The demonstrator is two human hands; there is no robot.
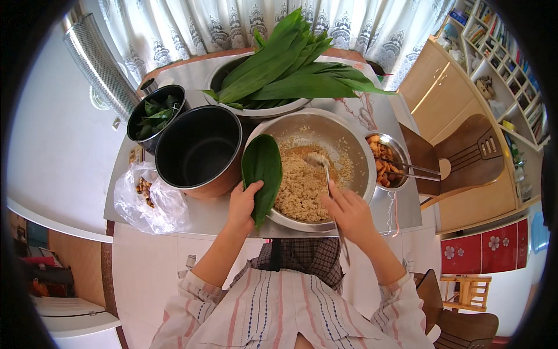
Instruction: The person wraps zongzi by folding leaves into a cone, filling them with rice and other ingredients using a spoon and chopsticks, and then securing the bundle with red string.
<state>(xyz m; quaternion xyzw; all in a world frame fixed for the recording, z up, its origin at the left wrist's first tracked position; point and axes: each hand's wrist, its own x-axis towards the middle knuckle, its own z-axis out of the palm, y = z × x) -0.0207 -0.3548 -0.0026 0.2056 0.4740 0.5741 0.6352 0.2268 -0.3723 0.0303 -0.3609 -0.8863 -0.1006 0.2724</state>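
Note:
A broad green leaf [262, 170] is pinched near its lower end in my left hand [242, 205], held over the left rim of a large metal bowl [361, 145]. Pale grains like rice [299, 195] fill much of that bowl, with a browner patch toward the back. My right hand [351, 215] is closed around the handle of a metal spoon [329, 185], above the bowl's near right side. The spoon's head rests among the grains and has some grains on it.
Left stand an empty dark-lined pot [199, 145], a smaller pot [137, 123] holding leaves, and a plastic bag [125, 200] of small brown pieces. Behind, a basin [216, 78] bears many long leaves [273, 64]. Right is a bowl [401, 152] of brown chunks with metal utensils, beside a chair [474, 152].

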